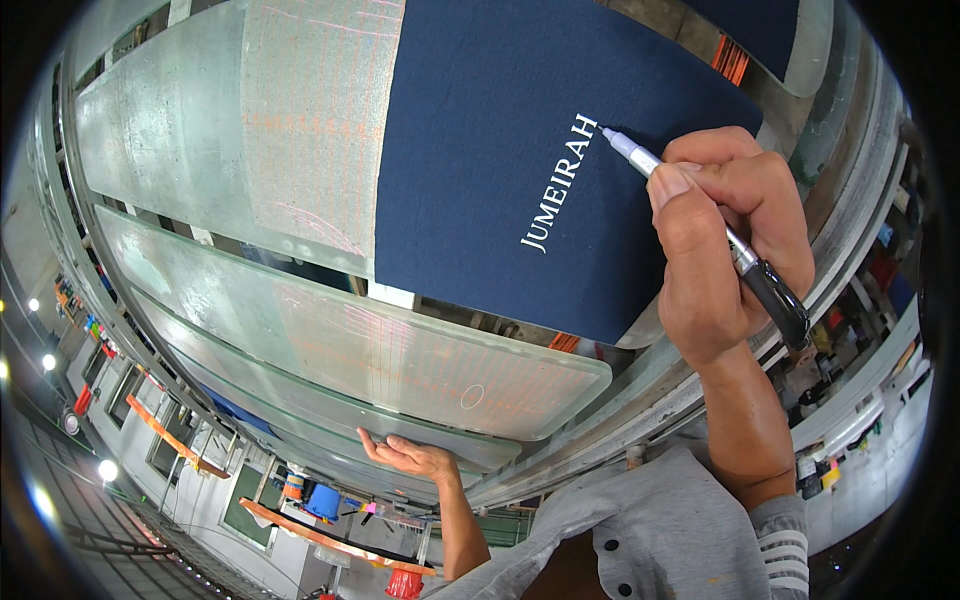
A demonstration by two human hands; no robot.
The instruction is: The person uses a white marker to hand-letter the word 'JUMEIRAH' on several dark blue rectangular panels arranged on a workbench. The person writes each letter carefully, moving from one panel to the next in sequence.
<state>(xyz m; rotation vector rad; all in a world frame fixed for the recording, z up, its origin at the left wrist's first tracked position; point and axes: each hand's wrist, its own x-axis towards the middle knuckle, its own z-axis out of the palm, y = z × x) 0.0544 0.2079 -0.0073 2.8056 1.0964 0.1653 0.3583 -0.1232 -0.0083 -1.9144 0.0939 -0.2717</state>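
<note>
A navy blue fabric piece (470, 120) lies flat on a glass-topped board (170, 140), with a slanted line of white lettering (560, 190) on it. My right hand (720, 240) is closed round a slim marker pen (630, 152) with a pale tip section, a silver barrel and a black end. The pen's point is at the upper end of the lettering; whether it touches the cloth I cannot tell. Lower down, my left hand (408, 458) is held palm up by the edge of another glass board (470, 440), fingers apart and holding nothing.
More glass boards (350, 340) stand side by side along a metal rail (850, 230). A second dark fabric piece (755, 25) shows at the top right. Beyond lie a blue bucket (322, 502), a red container (404, 584) and an orange-edged bench (320, 535).
</note>
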